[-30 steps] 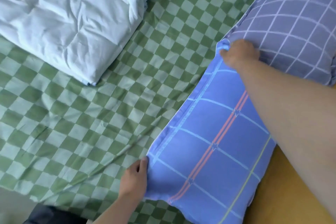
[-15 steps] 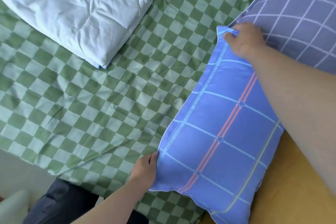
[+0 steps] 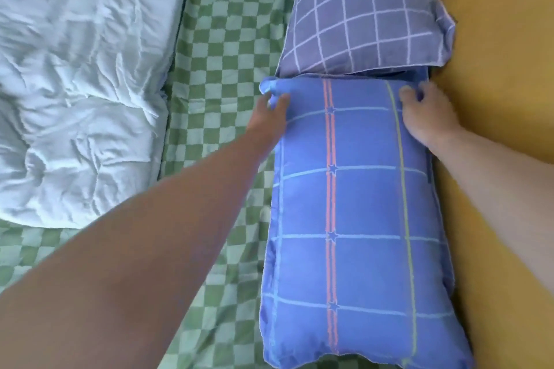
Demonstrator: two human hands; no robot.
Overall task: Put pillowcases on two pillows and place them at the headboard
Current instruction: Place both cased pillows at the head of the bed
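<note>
The green-and-pale checkered bed sheet [image 3: 221,48] fills the middle of the frame, with the yellow-ochre wooden headboard [image 3: 494,39] along the right edge. A crumpled white duvet [image 3: 84,84] occupies the upper left. The bright blue cased pillow with orange stripes and pale grid lines [image 3: 359,219] now lies lengthwise at lower right, flush against the headboard; half a second ago it sat angled across the sheet, so it has been swung into line. Its top end touches the grey-purple cased pillow with a white grid [image 3: 359,15] at upper right. My left hand [image 3: 269,117] pinches the blue pillow's upper left corner; my right hand [image 3: 425,114] grips its upper right corner, fingers curled over the edge. Judgement: both pillows are cased and in position; only release and final squaring remain.
</note>
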